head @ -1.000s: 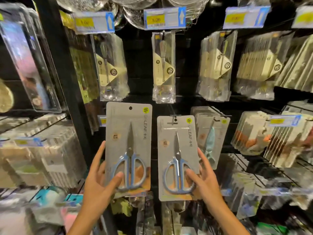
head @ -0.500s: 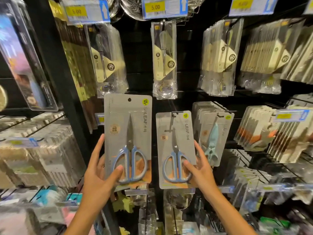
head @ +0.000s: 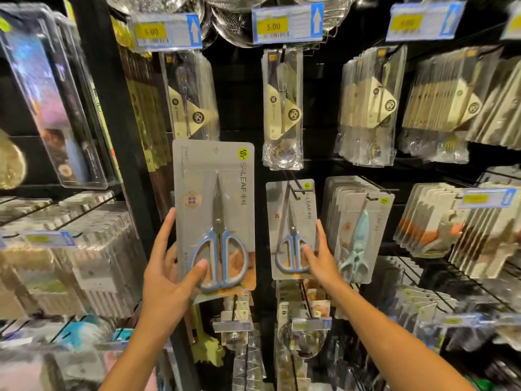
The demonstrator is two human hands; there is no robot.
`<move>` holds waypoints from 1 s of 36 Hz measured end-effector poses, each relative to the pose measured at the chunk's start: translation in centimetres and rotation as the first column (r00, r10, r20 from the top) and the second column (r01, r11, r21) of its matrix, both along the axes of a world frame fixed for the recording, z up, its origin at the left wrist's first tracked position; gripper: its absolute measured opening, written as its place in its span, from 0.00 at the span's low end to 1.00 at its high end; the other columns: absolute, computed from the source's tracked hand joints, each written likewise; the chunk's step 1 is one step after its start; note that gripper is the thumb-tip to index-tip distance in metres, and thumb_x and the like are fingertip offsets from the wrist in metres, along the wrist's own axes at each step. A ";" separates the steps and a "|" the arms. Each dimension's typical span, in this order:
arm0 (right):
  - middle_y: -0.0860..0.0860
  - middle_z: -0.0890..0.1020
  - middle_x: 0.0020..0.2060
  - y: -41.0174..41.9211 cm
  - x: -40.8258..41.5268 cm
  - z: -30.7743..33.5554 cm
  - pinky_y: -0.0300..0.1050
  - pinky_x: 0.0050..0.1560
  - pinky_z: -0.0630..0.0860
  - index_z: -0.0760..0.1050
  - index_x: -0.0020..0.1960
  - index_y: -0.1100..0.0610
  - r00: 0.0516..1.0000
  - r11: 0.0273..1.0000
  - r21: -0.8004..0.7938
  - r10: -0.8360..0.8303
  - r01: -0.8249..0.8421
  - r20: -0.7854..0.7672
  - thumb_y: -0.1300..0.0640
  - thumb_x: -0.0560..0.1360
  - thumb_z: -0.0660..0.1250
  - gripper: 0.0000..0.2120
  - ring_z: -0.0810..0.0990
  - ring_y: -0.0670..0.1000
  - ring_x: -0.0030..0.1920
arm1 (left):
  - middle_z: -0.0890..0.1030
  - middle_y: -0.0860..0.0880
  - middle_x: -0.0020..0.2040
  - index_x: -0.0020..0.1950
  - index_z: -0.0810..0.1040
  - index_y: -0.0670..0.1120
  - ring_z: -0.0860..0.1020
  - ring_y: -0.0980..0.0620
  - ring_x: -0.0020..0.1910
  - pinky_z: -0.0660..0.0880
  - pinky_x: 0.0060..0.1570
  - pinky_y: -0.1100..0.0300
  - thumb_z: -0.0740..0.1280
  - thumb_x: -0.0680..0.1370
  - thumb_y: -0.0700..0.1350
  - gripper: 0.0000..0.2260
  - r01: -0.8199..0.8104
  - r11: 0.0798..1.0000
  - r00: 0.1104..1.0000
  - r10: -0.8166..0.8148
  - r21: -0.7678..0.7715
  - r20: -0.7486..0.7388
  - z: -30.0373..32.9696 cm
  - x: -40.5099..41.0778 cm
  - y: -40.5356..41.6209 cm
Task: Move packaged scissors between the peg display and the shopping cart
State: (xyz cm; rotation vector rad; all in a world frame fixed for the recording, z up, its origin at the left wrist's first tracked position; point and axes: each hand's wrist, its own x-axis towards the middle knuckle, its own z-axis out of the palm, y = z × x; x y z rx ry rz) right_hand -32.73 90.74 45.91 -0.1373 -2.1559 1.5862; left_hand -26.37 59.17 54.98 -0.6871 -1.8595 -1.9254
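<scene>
Nearest, left hand [head: 166, 273] gripping a large grey card pack of blue-handled scissors [head: 214, 218], thumb pressed on the front over the left handle ring, other fingers behind the card along its left edge; pack held upright in the air, in front of the black shelf upright [head: 112, 153] and clear of any peg. Slightly farther and to the right, right hand [head: 320, 256] closed on a smaller grey card pack of blue-handled scissors [head: 291, 230], thumb on the front at the right handle ring, fingers wrapped behind the right edge. This smaller pack threaded on a black metal peg [head: 293, 186] of the display, top hole on the wire, hanging almost straight. Just beside it on the right, a row of packs with pale green shears [head: 358, 232] on the next peg. Farther and higher, clear packs with cream labels [head: 282, 108] hanging below blue and yellow price tags [head: 287, 22] reading 5.00. Shopping cart out of view.
</scene>
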 end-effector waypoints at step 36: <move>0.29 0.72 0.58 -9.8 9.1 8.1 0.26 0.51 0.74 0.51 0.80 0.42 0.929 0.946 0.022 0.322 -0.323 -0.184 0.62 0.78 0.70 0.40 0.77 0.27 0.56 | 0.77 0.60 0.70 0.81 0.56 0.55 0.77 0.54 0.69 0.78 0.64 0.55 0.70 0.75 0.34 0.40 0.095 0.995 0.995 -0.095 -0.022 -0.016 -1.0 -0.5 1.6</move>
